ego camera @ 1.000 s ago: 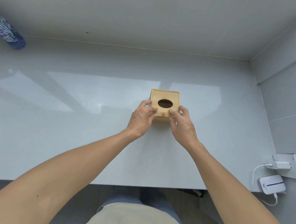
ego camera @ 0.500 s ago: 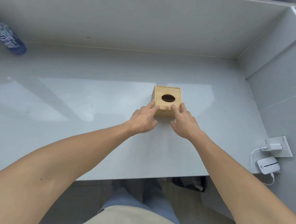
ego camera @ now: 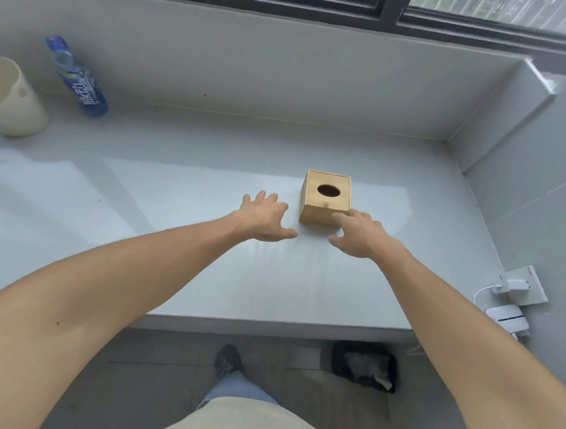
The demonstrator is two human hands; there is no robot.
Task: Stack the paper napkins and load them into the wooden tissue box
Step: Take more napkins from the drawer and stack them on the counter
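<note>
The wooden tissue box (ego camera: 313, 198) stands closed on the grey counter (ego camera: 172, 240), its lid showing a dark oval slot. No napkin shows in the slot or anywhere on the counter. My left hand (ego camera: 265, 217) hovers just left of the box with fingers spread, apart from it. My right hand (ego camera: 357, 234) is at the box's near right corner, fingers spread, fingertips close to or touching its front edge. Neither hand holds anything.
A blue drink bottle (ego camera: 78, 81) and a cream cup (ego camera: 10, 98) stand at the back left. A wall socket with a white charger (ego camera: 518, 285) and a white device (ego camera: 507, 318) sit at the right. The counter's front edge (ego camera: 267, 323) runs below my forearms.
Both hands have come off the box lid and pulled back with fingers spread, the left one moving left. The view has tilted up, bringing the bottle, cup and window into sight.
</note>
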